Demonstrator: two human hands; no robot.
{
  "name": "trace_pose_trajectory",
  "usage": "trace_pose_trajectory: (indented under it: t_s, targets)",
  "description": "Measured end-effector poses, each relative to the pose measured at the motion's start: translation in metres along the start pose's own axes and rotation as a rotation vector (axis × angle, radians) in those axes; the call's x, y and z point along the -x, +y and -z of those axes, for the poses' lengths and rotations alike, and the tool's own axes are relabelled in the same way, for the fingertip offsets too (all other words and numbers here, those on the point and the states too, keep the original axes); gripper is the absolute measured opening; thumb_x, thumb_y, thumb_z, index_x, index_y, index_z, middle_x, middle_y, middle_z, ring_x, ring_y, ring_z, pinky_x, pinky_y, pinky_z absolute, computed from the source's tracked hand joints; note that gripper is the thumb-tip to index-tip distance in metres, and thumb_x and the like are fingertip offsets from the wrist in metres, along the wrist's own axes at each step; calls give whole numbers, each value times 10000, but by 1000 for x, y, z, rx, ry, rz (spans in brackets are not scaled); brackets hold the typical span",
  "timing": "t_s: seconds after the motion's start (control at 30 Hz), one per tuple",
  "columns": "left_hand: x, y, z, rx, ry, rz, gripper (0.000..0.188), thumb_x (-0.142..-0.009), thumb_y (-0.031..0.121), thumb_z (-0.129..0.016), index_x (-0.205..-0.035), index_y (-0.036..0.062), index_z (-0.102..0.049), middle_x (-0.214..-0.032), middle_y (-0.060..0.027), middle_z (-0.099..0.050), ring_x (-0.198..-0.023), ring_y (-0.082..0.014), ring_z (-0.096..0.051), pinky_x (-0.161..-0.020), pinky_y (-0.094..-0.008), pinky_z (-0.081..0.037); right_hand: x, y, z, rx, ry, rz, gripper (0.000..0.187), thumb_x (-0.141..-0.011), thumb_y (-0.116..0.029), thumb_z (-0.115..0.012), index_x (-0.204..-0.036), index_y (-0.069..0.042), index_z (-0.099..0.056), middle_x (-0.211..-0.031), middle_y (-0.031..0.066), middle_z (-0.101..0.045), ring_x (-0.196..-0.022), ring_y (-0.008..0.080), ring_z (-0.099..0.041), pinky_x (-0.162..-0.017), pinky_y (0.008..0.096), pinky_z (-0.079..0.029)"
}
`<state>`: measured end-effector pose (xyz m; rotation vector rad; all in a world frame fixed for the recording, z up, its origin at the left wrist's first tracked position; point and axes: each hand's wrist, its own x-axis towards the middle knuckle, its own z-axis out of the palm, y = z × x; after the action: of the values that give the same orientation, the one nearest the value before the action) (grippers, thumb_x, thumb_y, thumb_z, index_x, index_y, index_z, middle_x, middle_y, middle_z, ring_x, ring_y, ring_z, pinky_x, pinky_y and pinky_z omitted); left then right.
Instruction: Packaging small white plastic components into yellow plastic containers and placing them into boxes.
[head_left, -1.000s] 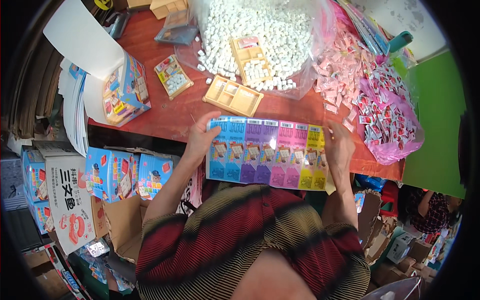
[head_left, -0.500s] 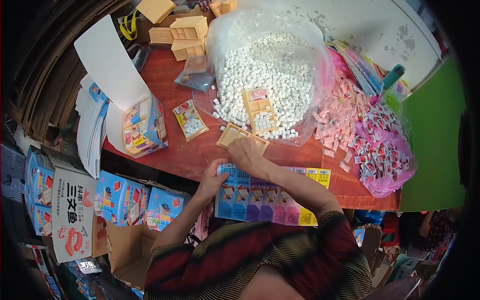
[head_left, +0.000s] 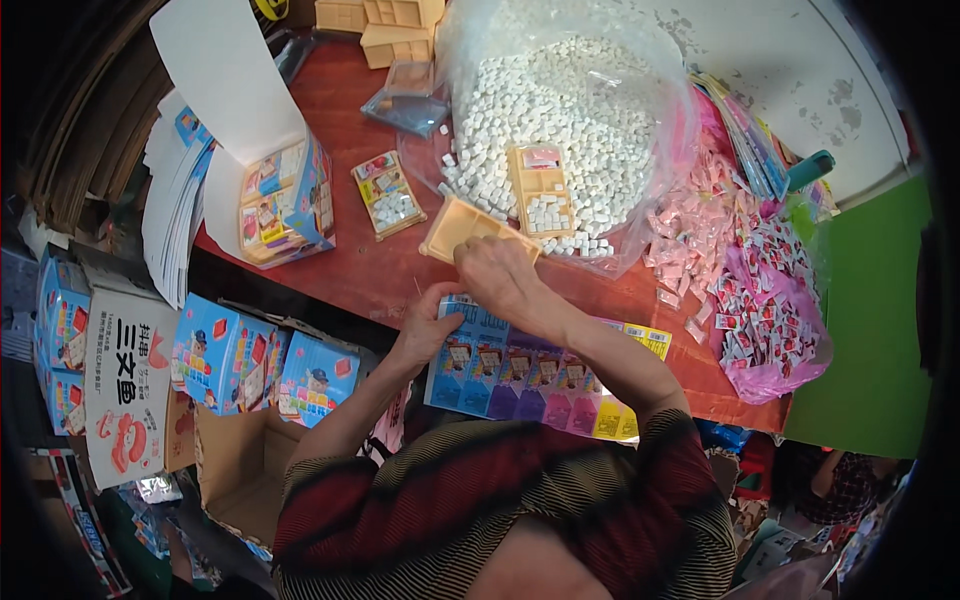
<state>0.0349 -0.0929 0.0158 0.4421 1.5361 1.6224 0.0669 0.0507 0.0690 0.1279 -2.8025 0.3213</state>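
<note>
A long sheet of printed labels (head_left: pixel 478 385), running from blue through purple and pink to yellow, lies along the table's near edge. My left hand (head_left: pixel 428 322) is closed at its upper left corner, thumb pressed on the sheet. A thin pale sliver sticks up by the fingers. My right hand (head_left: pixel 497 278) is bent downward between the sheet and a beige compartment tray (head_left: pixel 462 228). Its fingertips are pinched together and hide whatever is between them. Another beige tray (head_left: pixel 545 182), holding white pieces and a pink packet, rests against the heap of white cubes (head_left: pixel 560 110).
A filled, labelled tray (head_left: pixel 388 195) lies left of the hands, beside an opened display box (head_left: pixel 285 210) of packs. Pink packets (head_left: pixel 685 230) and a pink bag of red-white sachets (head_left: pixel 765 320) sit at right. Empty beige trays (head_left: pixel 395 40) are stacked at the back.
The whole view has shifted, so the table sits higher in the picture. Both hands keep nearly the same place and pose by the sheet and tray.
</note>
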Motion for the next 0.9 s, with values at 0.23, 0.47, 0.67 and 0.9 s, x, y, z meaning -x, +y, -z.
trace_pose_trajectory:
  t_s: [0.23,0.47,0.67,0.9]
  targets:
    - [5,6,1,123,-2,69,306,-742,-25,-458,-1040,16,-404,-844,-40,-528,-749,-80,-515,-679,-215,-421,-67,44,39,145,246,110,42,-655,-70,-485,-663,-43,-517,-668,98,-549,-632,245,-560,-495,343,-439]
    - [2,10,3,176,19,108,277,-742,-30,-457,-1009,13,-396,-834,-41,-525,-738,-76,-516,-661,-212,-427,-82,78,6,216,232,-67,74,-680,-66,-478,-707,-29,-535,-744,138,-545,-712,262,-547,-539,355,-447]
    - [4,8,3,230,-24,148,287,-743,-30,-461,-1012,36,-383,-853,-44,-529,-751,-90,-527,-679,-219,-437,-38,27,-46,56,-13,-1,76,-678,-50,-465,-700,-34,-535,-719,125,-536,-676,266,-563,-543,346,-465]
    - [-2,4,0,251,-22,142,260,-740,-31,-466,-981,42,-404,-848,-44,-529,-740,-97,-528,-664,-219,-439,-32,34,-32,125,-35,-44,98,-685,-35,-462,-771,-13,-504,-792,157,-512,-700,282,-554,-532,350,-472]
